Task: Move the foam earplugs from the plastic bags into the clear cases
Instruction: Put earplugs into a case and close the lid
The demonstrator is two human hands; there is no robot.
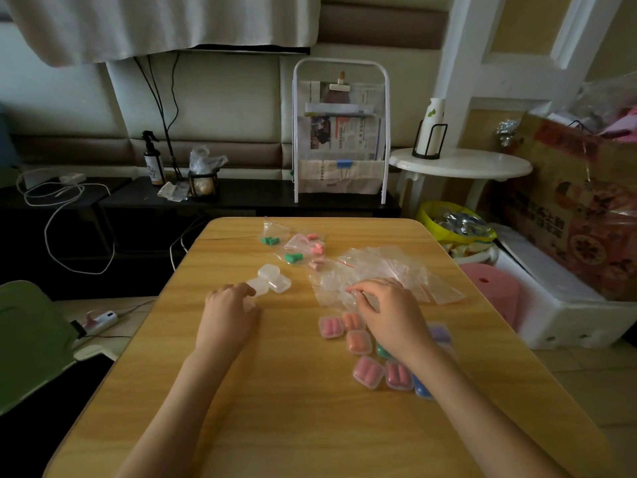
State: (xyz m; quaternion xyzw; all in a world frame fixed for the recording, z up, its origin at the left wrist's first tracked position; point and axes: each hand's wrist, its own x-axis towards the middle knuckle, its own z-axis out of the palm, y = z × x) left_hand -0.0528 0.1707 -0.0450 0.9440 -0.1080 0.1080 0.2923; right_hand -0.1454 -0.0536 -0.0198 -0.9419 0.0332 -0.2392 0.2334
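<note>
Both forearms reach in from the near edge of the wooden surface [275, 391]. Left hand [227, 305]: fingers loosely curled, tips touching the empty clear cases [272, 282]; whether they pinch one cannot be told. Beyond, at the far centre, unopened bags hold green earplugs [270, 240] and pink earplugs [315, 250], lying flat at mixed angles. Right hand [386, 312]: fingers bent, tips pressed on the pile of emptied plastic bags [379, 270], apparently pinching one. Filled cases [368, 370] cluster just beneath this hand and wrist; in each, the earplugs lie side by side, long axes running roughly toward and away from the viewer. Judged progress: well past halfway, with a few bags and a few cases remaining.
</note>
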